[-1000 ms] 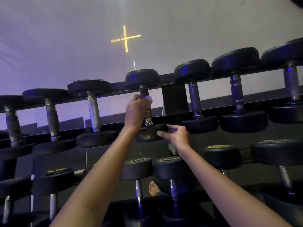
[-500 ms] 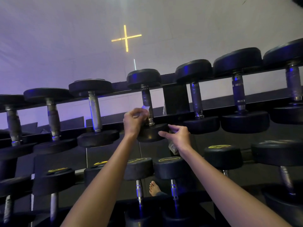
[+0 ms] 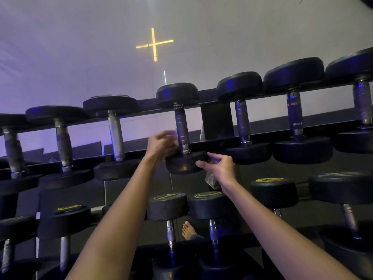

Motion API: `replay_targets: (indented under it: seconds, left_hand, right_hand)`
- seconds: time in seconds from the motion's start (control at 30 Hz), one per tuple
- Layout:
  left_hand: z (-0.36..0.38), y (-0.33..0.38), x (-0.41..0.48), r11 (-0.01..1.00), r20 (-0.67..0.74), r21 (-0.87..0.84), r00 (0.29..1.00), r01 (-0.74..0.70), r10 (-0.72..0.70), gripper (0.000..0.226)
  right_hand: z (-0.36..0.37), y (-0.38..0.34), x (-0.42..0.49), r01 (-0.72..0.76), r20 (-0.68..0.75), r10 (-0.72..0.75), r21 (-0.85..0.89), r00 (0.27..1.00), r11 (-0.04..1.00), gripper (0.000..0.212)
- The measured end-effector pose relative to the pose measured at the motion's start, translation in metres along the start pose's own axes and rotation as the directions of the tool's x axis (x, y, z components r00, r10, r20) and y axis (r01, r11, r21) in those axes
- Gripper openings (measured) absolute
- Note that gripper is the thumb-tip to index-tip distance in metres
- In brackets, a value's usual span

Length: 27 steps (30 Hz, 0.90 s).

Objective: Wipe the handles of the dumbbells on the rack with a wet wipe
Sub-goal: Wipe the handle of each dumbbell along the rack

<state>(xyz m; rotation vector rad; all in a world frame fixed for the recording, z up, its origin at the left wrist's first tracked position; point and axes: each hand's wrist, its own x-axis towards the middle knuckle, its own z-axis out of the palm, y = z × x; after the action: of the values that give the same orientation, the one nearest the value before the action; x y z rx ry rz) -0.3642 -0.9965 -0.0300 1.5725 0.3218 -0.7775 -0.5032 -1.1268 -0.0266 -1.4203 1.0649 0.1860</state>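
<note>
A black dumbbell [image 3: 177,93] lies on the top tier of the rack [image 3: 302,130], its metal handle [image 3: 181,126] bare above my fingers. My left hand [image 3: 161,143] sits just left of the handle's lower end and holds a small white wet wipe [image 3: 175,136], mostly hidden by the fingers. My right hand [image 3: 219,166] grips the near head [image 3: 181,163] of the same dumbbell from the right, thumb on its side, and a pale packet [image 3: 212,179] hangs below the palm.
More dumbbells line the top tier on both sides, such as the left neighbour [image 3: 116,134] and the right neighbour [image 3: 242,122]. A lower tier holds dumbbells with yellow labels [image 3: 167,207]. A bare foot [image 3: 188,231] shows on the floor below.
My left hand slid down the handle from its middle to its lower end and shifted left of it, leaving most of the handle bare. My right hand stayed on the near head.
</note>
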Motion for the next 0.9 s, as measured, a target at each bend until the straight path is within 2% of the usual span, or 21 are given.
replay_targets:
  seconds: [0.1,0.2,0.33,0.4,0.5,0.6,0.7,0.8,0.87,0.9]
  left_hand:
    - [0.014,0.018,0.023,0.995,-0.048,-0.093,0.998,-0.046,0.042,0.022]
    - [0.02,0.013,0.028,0.974,-0.064,-0.225,0.998,-0.015,0.0,0.015]
    - [0.005,-0.009,-0.001,0.999,-0.06,-0.021,0.997,-0.04,0.038,0.013]
    - [0.006,-0.006,-0.002,0.982,-0.087,0.089,0.98,-0.17,0.177,0.01]
    - [0.02,0.015,0.011,0.89,-0.138,0.253,0.897,-0.378,0.42,0.005]
    - [0.03,0.023,0.013,0.747,-0.096,0.498,0.828,-0.44,0.553,0.008]
    - [0.022,0.003,-0.012,0.552,0.158,0.67,0.822,-0.496,0.547,0.008]
    - [0.006,-0.007,-0.027,0.234,0.461,0.74,0.729,-0.631,0.506,0.008]
    - [0.008,0.006,-0.016,-0.01,0.586,0.736,0.63,-0.677,0.509,0.011]
    - [0.013,0.014,-0.008,-0.09,0.6,0.745,0.605,-0.661,0.523,0.017]
  right_hand:
    - [0.0,0.0,-0.001,0.004,-0.007,-0.004,-0.002,1.0,1.0,0.068]
    - [-0.001,0.001,-0.001,0.012,-0.015,-0.012,-0.004,1.0,1.0,0.068]
    - [0.0,0.004,0.0,0.011,-0.012,-0.011,-0.008,1.0,1.0,0.07]
    - [0.0,0.006,0.002,0.011,-0.009,-0.011,-0.003,1.0,1.0,0.069]
    - [0.0,0.005,0.0,0.01,-0.003,-0.01,-0.005,1.0,1.0,0.067]
    - [-0.001,0.005,0.002,0.004,-0.014,-0.004,0.005,1.0,1.0,0.067]
    - [0.001,0.007,0.004,-0.008,-0.011,0.008,0.001,1.0,1.0,0.07]
    - [0.004,0.01,0.005,-0.006,-0.036,0.006,-0.002,0.999,1.0,0.072]
    - [0.005,0.009,0.005,-0.011,-0.044,0.011,0.003,0.999,1.0,0.071]
    - [0.005,0.009,0.005,-0.014,-0.046,0.014,0.0,0.999,1.0,0.071]
